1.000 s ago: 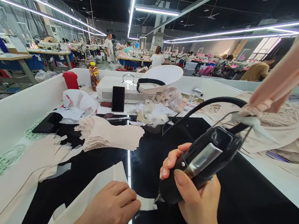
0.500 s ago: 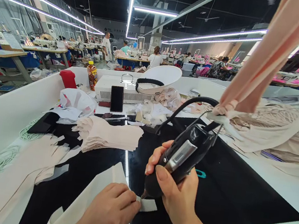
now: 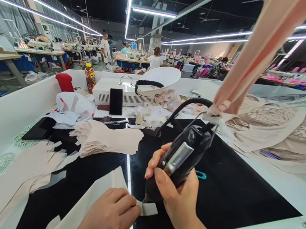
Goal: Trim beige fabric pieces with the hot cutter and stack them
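My right hand is wrapped round a black corded hand tool with a shiny metal plate on its side. The tool leans with its narrow tip down on a pale fabric strip. A knotted pink cloth band rises from its top end. My left hand lies just left of the tip, fingers curled together and pinching the cream fabric piece against the black glossy board. What the left fingertips cover is hidden.
Stacked pale fabric pieces and more cut pieces lie left. Behind stand a phone, a white vented box and a bottle. A teal clip lies right of the tool; fabric heaps lie farther right.
The camera view has shifted slightly, so the whole scene sits a little more to the left. Both hands keep their hold, and the tool tip stays at the strip.
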Demonstrator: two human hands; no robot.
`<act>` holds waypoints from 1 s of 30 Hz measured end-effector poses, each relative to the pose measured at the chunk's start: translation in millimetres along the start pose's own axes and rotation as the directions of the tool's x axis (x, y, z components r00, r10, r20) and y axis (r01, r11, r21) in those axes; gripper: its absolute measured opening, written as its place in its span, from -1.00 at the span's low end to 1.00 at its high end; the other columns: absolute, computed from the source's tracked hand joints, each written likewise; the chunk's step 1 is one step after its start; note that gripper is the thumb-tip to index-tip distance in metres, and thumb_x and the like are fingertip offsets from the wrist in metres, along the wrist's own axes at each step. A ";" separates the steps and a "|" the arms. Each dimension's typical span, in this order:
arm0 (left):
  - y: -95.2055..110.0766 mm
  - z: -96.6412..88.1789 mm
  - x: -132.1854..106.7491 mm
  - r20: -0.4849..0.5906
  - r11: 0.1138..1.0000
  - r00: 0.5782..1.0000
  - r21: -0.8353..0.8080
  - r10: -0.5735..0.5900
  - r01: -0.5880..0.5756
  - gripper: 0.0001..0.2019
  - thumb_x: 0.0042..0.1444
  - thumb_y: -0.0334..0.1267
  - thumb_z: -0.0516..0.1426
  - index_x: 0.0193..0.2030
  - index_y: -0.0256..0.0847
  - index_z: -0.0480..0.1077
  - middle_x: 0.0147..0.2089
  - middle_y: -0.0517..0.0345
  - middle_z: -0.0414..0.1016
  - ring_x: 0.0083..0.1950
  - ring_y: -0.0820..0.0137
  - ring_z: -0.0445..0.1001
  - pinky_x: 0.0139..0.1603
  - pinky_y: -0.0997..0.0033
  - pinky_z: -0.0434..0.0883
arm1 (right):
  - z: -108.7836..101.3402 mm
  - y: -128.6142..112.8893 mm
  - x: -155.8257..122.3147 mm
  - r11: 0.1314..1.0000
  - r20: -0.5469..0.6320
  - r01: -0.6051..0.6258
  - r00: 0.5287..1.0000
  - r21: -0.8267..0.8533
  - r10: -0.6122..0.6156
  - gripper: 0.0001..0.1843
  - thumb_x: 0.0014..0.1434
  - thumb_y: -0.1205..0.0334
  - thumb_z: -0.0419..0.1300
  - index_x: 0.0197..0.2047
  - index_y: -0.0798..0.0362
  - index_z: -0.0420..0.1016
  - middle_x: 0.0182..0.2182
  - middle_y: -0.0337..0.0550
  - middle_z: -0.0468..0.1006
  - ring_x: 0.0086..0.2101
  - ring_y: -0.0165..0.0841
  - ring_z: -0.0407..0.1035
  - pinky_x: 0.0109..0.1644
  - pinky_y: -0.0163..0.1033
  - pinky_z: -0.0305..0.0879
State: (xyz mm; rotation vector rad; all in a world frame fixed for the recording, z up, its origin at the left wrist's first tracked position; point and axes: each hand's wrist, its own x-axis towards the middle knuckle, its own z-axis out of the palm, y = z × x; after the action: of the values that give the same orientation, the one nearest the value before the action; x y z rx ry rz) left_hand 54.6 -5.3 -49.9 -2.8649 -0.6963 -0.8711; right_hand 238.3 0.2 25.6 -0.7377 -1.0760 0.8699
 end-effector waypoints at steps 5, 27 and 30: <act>-0.2 0.7 -2.3 0.012 1.000 1.000 -0.001 -0.004 0.004 -0.74 0.58 -0.37 -0.06 -0.04 -0.23 0.46 -0.23 0.14 0.57 -0.22 0.28 0.57 -0.17 0.29 0.58 | -6.6 -4.3 -0.2 0.997 -0.039 0.024 0.999 0.069 -0.021 -0.55 0.23 -0.03 0.52 0.03 -0.11 0.45 -0.32 -0.30 0.56 -0.49 -0.42 0.41 -0.47 -0.30 0.43; -2.2 -2.3 -3.0 0.054 0.999 0.999 -0.037 0.000 0.002 -0.74 0.53 -0.47 -0.04 -0.01 -0.22 0.47 -0.20 0.12 0.57 -0.21 0.27 0.56 -0.15 0.30 0.56 | -0.9 -9.9 -9.6 0.996 -0.001 0.036 0.999 0.078 -0.036 -0.61 0.23 -0.04 0.52 -0.05 -0.09 0.48 -0.38 -0.28 0.57 -0.50 -0.43 0.44 -0.43 -0.31 0.50; -2.5 -2.5 -2.4 0.056 0.999 0.998 -0.040 -0.004 0.006 -0.75 0.53 -0.46 -0.04 0.01 -0.23 0.47 -0.18 0.11 0.57 -0.19 0.25 0.56 -0.14 0.27 0.57 | -0.8 -8.3 -9.1 0.998 -0.020 0.046 0.999 0.051 -0.045 -0.60 0.22 -0.05 0.51 -0.07 -0.09 0.46 -0.38 -0.28 0.56 -0.50 -0.43 0.43 -0.43 -0.31 0.49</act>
State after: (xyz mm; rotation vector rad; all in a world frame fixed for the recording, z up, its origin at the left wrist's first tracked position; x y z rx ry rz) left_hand 50.5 -4.6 -49.3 -2.9348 -0.6995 -0.8185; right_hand 239.1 -11.8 28.6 -0.6742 -1.0462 0.8472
